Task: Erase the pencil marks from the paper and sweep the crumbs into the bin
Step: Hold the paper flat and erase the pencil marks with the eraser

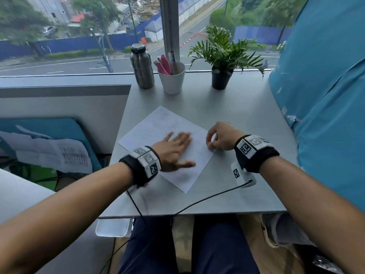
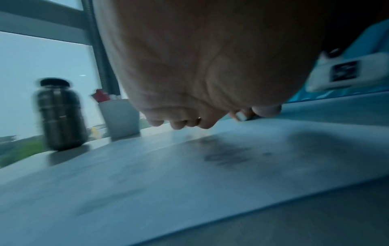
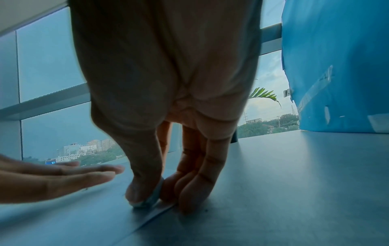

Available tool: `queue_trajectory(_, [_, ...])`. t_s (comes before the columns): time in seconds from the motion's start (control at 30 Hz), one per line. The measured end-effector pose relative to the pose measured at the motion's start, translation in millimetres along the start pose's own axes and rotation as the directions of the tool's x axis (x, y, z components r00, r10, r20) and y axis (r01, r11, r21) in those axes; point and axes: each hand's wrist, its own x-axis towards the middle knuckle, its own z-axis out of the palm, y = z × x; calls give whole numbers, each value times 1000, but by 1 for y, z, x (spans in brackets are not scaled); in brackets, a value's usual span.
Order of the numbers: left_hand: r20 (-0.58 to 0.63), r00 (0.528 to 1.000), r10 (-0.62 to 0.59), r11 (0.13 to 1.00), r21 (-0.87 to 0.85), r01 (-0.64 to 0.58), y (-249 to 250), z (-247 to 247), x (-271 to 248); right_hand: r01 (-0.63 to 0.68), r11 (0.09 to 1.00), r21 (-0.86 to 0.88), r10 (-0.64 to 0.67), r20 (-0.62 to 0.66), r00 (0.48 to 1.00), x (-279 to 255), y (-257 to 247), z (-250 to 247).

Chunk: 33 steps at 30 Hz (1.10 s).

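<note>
1. Paper [image 1: 158, 133] lies skewed on the grey worktop [image 1: 227, 107], one corner pointing toward the person, with faint pencil marks [image 1: 164, 115] near its far corner.
2. Left hand [image 1: 173, 149] lies flat on the sheet, fingers [image 3: 84, 173] straight and spread, thumb out to the side; it pins the paper and grips nothing.
3. Right hand [image 1: 221, 137] stands at the sheet's right edge with its fingertips [image 3: 189, 191] pointing down at the worktop.
4. Between the right thumb and the curled fingers sits a small pale eraser [image 3: 152, 196], pinched tight and pressed on the paper's edge, as the right wrist view shows.
5. No crumbs can be made out at this sharpness; the left wrist view is blurred.
6. At the back of the worktop, by the window, stand a metal bottle [image 1: 141, 66], a white cup [image 1: 172, 80] of pens, and a potted plant [image 1: 222, 56].
7. Blue fabric [image 1: 325, 86] hangs along the right side, touching the worktop's edge.
8. Black wrist bands with coded tags sit on both wrists, and a black cable [image 1: 207, 200] trails over the worktop's near edge.
</note>
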Motion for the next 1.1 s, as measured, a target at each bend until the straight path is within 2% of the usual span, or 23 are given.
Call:
queue_trajectory(0.07, [25,966,257,966,-34,-257,25,4,-8,19,1000,-4,-19,1,1000,-1,-1,-1])
queue_trajectory(0.1, [44,938,343,938,-65,-340,33,8,-11,25,1000,-10,-25,1,1000,-2,-1,-2])
queue_trajectory(0.13, [54,924,378,923,-93,-373,35,12,-11,28,1000,-12,-28,-1,1000,-3,-2,-2])
queue_trajectory(0.2, [42,947,320,942,-125,-313,20,16,-2,35,999,-8,-35,-4,999,-6,-3,-3])
queue_trajectory(0.3, [43,998,50,986,-161,-42,-13,8,19,31,1000,-2,-31,-14,999,-8,-4,-2])
queue_trajectory(0.4, [80,987,-136,973,-177,148,-32,-7,34,20,1000,1,-20,-25,999,-9,-5,-1])
queue_trajectory(0.47, [84,986,-140,970,-188,154,-32,-14,39,12,1000,7,-12,-12,1000,-8,-3,0])
queue_trajectory(0.6, [47,998,-51,966,-251,61,-29,-13,41,9,998,-65,-8,18,1000,-5,-10,-8])
queue_trajectory(0.73, [97,989,-111,966,-224,130,-25,-9,41,19,997,81,-6,-161,987,10,-25,-15])
queue_trajectory(0.83, [131,980,-147,953,-246,176,-22,-8,40,-2,994,114,22,-171,985,23,-32,-9])
queue_trajectory(0.97, [158,972,-173,942,-260,210,-22,-12,43,-43,989,138,78,-262,962,30,-34,4])
queue_trajectory(1.1, [173,968,-181,945,-243,220,-22,-13,44,40,996,80,-26,-162,986,23,-39,13])
